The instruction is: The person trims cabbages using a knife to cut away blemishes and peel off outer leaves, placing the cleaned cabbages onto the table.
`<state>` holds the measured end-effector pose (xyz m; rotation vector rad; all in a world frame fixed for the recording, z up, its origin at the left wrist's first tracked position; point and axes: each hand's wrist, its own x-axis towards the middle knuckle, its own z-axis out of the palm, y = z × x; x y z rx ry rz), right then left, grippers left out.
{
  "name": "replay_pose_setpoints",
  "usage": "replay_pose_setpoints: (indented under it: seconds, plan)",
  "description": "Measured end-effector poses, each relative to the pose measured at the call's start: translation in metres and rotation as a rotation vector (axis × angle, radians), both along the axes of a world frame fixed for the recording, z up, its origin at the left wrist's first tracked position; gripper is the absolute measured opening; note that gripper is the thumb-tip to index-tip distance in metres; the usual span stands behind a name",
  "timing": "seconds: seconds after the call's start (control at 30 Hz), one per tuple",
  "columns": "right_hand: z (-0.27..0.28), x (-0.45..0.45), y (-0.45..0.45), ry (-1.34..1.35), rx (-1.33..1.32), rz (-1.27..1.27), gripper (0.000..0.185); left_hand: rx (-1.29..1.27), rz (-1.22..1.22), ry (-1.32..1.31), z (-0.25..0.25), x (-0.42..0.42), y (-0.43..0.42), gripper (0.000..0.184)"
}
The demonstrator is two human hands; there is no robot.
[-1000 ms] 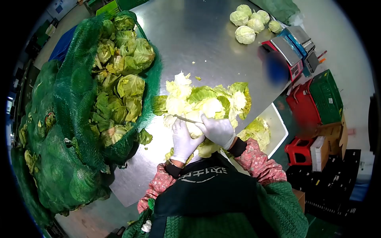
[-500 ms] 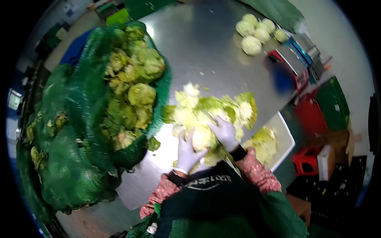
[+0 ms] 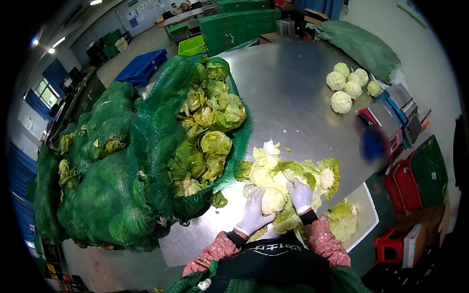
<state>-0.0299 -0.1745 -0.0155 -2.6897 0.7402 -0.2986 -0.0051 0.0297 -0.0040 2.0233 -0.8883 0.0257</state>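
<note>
My left hand (image 3: 254,212), in a white glove, is wrapped round the left side of a pale cabbage head (image 3: 273,200) at the table's near edge. On its right, my gloved right hand (image 3: 300,195) is closed round a small knife (image 3: 289,178), whose thin blade points up and away over the leaves. Loose pale and green cabbage leaves (image 3: 312,171) lie in a pile just beyond and around both hands.
An open green net bag of cabbages (image 3: 151,141) stands left on the metal table (image 3: 288,68). Trimmed cabbages (image 3: 341,102) sit at the back right, near scales (image 3: 383,119). A white bin (image 3: 369,215) with leaves is at the right.
The view has tilted up and shifted, showing more of the room. My left hand has moved from the knife area to the cabbage's left side; my right hand has drawn away from it with the knife.
</note>
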Motion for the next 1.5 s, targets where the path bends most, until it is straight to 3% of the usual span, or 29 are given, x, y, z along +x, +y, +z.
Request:
replay_pose_setpoints:
  seconds: [0.13, 0.33, 0.4, 0.47, 0.53, 0.6, 0.7, 0.73, 0.8, 0.87, 0.93, 1.0, 1.03, 1.13, 1.2, 1.27, 1.3, 1.43, 1.5]
  plan:
    - [-0.002, 0.004, -0.002, 0.018, 0.012, -0.003, 0.032, -0.049, 0.031, 0.018, -0.006, 0.004, 0.005, 0.09]
    - [-0.003, 0.006, -0.007, -0.01, 0.103, -0.049, 0.034, -0.247, 0.026, 0.129, -0.028, 0.009, 0.003, 0.077]
    - [-0.005, 0.005, -0.012, 0.002, 0.135, -0.064, 0.035, -0.443, 0.125, 0.458, -0.036, 0.006, 0.0, 0.069]
    - [-0.009, 0.003, -0.019, -0.075, 0.195, -0.125, 0.039, -0.521, 0.126, 0.513, -0.039, 0.004, -0.001, 0.062]
    - [-0.018, -0.004, -0.039, -0.098, 0.237, -0.132, 0.043, -0.885, 0.29, 0.957, -0.022, 0.0, 0.001, 0.056]
    - [-0.016, -0.009, -0.046, -0.117, 0.278, -0.135, 0.046, -0.821, 0.293, 0.962, -0.006, 0.004, 0.004, 0.057]
    - [0.055, -0.025, -0.026, -0.143, 0.108, -0.229, 0.048, -0.455, 0.296, 0.668, 0.004, 0.013, -0.006, 0.069]
    - [0.074, -0.03, -0.019, -0.106, 0.251, -0.178, 0.046, -0.451, 0.296, 0.684, 0.004, 0.011, -0.013, 0.069]
    - [0.09, -0.039, 0.002, -0.163, 0.532, -0.024, 0.042, -0.167, 0.246, 0.562, 0.005, 0.002, -0.029, 0.066]
    - [0.032, -0.041, 0.0, -0.229, 0.444, 0.167, 0.04, -0.045, 0.143, 0.387, 0.004, -0.008, -0.037, 0.076]
    - [0.035, -0.042, -0.01, -0.133, 0.779, -0.018, 0.036, 0.063, -0.05, 0.266, 0.009, -0.004, -0.032, 0.088]
    - [0.01, -0.041, -0.022, -0.193, 0.877, -0.046, 0.037, 0.24, -0.181, 0.249, 0.021, 0.008, -0.023, 0.098]
    - [0.0, -0.038, -0.023, -0.32, 0.809, 0.052, 0.037, 0.214, -0.199, 0.169, 0.018, 0.012, -0.022, 0.1]
    - [0.006, -0.045, -0.023, -0.243, 0.606, 0.0, 0.034, 0.269, -0.214, 0.1, 0.02, 0.017, -0.026, 0.101]
    - [0.029, -0.052, -0.014, -0.126, 0.746, -0.073, 0.033, 0.3, -0.182, 0.053, 0.018, 0.021, -0.03, 0.101]
    - [0.021, -0.063, -0.003, -0.37, 0.164, 0.1, 0.038, 0.087, -0.197, 0.14, 0.007, 0.025, -0.036, 0.102]
    - [0.025, -0.068, 0.001, -0.248, -0.05, 0.143, 0.048, 0.086, -0.202, 0.144, 0.005, 0.025, -0.038, 0.102]
    - [0.048, -0.072, 0.019, -0.185, -0.157, 0.154, 0.059, 0.081, -0.205, 0.155, 0.009, 0.018, -0.047, 0.098]
    - [0.05, -0.069, 0.022, -0.098, -0.158, 0.102, 0.055, 0.097, -0.205, 0.158, 0.013, 0.015, -0.05, 0.096]
